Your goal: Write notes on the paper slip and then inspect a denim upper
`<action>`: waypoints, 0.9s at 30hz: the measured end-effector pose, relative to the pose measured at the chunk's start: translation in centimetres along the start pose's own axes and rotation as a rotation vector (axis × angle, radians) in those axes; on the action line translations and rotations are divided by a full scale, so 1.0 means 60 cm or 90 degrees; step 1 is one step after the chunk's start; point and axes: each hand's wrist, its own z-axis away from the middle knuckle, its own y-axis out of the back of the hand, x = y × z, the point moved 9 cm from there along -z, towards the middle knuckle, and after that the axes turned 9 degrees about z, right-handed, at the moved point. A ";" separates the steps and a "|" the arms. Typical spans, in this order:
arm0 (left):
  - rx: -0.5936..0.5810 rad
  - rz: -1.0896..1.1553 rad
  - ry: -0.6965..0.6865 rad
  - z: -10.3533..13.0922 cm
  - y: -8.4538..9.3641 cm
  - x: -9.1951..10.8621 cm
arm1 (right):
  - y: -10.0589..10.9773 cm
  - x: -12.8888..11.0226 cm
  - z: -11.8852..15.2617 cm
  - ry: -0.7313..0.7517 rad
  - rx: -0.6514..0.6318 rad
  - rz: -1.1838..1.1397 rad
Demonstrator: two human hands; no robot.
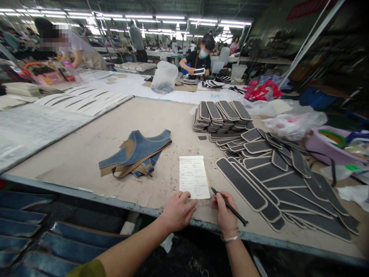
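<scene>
A small notepad [193, 177] with handwritten lines lies on the table near its front edge. My left hand [179, 211] rests at its lower edge, fingers apart and slightly bent, the fingertips at the page's bottom. Just right of the notepad, my right hand [225, 213] is closed around a black pen [233, 212], whose tip points toward the page's lower right corner. Beyond my left hand lie blue strap-shaped pieces [147, 148] with brown undersides. Dark grey pieces with pale borders [245, 184] are spread to the right of my right hand.
Neat stacks of dark pieces [221, 115] stand farther back. A purple basin [325, 144] and plastic bags [296, 121] crowd the right side. White sheets [43, 119] cover the left. Blue pieces [77, 238] lie below the table edge. A masked person [198, 61] works across the table.
</scene>
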 end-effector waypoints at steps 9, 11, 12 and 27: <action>0.166 0.274 0.154 -0.005 0.038 -0.101 | -0.001 -0.004 0.002 -0.035 -0.002 -0.077; 0.152 0.237 0.201 -0.034 0.057 -0.138 | 0.004 -0.009 0.003 -0.026 -0.029 -0.076; 0.148 0.214 0.210 -0.053 0.071 -0.155 | 0.009 -0.008 0.003 -0.022 -0.040 -0.069; 0.047 0.185 0.279 -0.210 0.125 -0.225 | 0.059 0.030 0.007 0.084 0.000 0.135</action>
